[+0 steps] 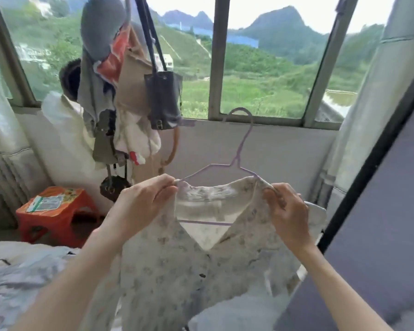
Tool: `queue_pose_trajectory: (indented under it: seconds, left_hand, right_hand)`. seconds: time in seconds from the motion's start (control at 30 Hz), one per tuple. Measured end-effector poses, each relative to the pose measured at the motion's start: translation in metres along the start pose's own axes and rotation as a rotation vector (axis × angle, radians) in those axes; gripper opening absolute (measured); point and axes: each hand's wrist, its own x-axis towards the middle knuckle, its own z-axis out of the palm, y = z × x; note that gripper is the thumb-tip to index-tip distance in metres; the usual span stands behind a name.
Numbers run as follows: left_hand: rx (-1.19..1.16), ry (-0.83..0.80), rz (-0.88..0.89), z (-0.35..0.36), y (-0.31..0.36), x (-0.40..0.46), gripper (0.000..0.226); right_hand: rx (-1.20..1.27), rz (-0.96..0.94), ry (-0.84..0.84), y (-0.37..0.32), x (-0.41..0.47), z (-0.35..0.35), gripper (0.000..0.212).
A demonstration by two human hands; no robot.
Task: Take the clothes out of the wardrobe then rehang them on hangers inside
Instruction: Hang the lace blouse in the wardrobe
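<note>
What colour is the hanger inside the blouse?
Pale purple hanger, clearest in the head view.

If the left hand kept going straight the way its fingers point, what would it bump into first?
The left hand points up and to the right, where it pinches the blouse at the shoulder. Straight on, it would probably meet the purple hanger first, though depth is hard to judge.
</note>
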Motion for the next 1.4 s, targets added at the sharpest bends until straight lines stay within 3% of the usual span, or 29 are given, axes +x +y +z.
queue_pose_trajectory:
  seconds: [0.07, 0.23, 0.43, 0.67, 0.87, 1.0, 1.1, 1.4]
  left_hand:
    - [-0.051, -0.019, 0.015, 0.025, 0.022, 0.018, 0.015]
    - [-0.185, -0.024, 0.108, 0.085, 0.091, 0.055, 0.016]
    - [-0.29, -0.061, 0.461, 0.146, 0.141, 0.093, 0.039]
    - [-0.561, -0.092, 0.576, 0.2, 0.207, 0.104, 0.037]
    - [-0.704, -0.273, 0.626, 0.252, 0.27, 0.076, 0.04]
    - [-0.743, -0.399, 0.599, 0.289, 0.302, 0.052, 0.025]
    - [-0.655, -0.523, 0.536, 0.313, 0.325, 0.033, 0.017]
    - [-0.575, -0.957, 0.869, 0.367, 0.415, 0.01, 0.04]
  right_hand:
    - [-0.015, 0.012, 0.031, 0.018, -0.001, -0.034, 0.014]
    - [-0.129, 0.015, 0.14, 0.05, -0.016, -0.112, 0.043]
    - [-0.426, 0.044, 0.416, 0.058, -0.032, -0.188, 0.032]
    - [-0.707, 0.309, 0.281, 0.074, -0.107, -0.241, 0.046]
    - [-0.971, 0.576, 0.336, 0.058, -0.167, -0.273, 0.038]
    - [-0.834, 0.83, 0.188, 0.051, -0.194, -0.298, 0.044]
    - [-0.93, 0.923, 0.223, 0.052, -0.209, -0.311, 0.042]
    - [-1.032, 1.19, 0.285, 0.089, -0.237, -0.377, 0.035]
